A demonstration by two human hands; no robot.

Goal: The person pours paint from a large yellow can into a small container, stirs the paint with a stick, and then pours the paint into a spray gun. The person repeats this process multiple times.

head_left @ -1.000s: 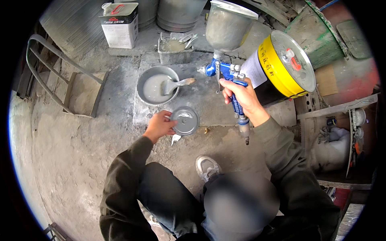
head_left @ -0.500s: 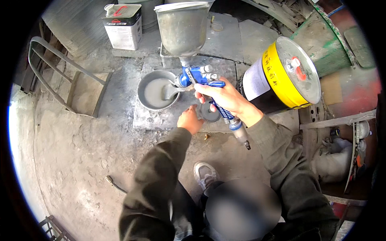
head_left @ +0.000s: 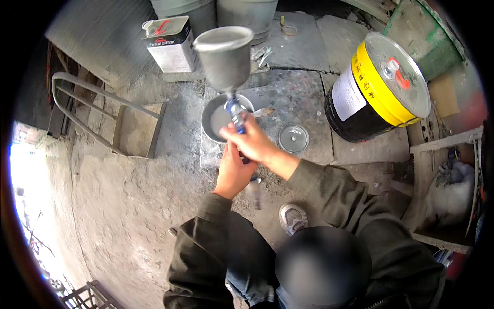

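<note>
A spray gun [head_left: 236,114] with a blue-and-silver body and a large grey cup [head_left: 225,59] on top is held upright in front of me. My right hand [head_left: 253,140] is closed round its grip, just under the body. Lower down, my left hand [head_left: 234,170] wraps the same handle, its fingers partly hidden. A blurred hose fitting hangs below both hands. Behind the gun, a round basin [head_left: 207,121] of whitish liquid rests on the slab, a paint-smeared tool [head_left: 265,112] beside its rim. Right of my hands lies a round metal lid [head_left: 294,135].
A black-and-yellow drum [head_left: 378,85] stands on the right. A square tin [head_left: 172,54] and grey buckets [head_left: 247,20] are at the back. On the left sits a metal frame [head_left: 135,131] with a bent handle. A shelf [head_left: 447,242] borders the right side.
My left hand has left the round lid and taken hold of the gun's lower handle. The gun has turned more upright and swung left, in front of the basin. The view has shifted.
</note>
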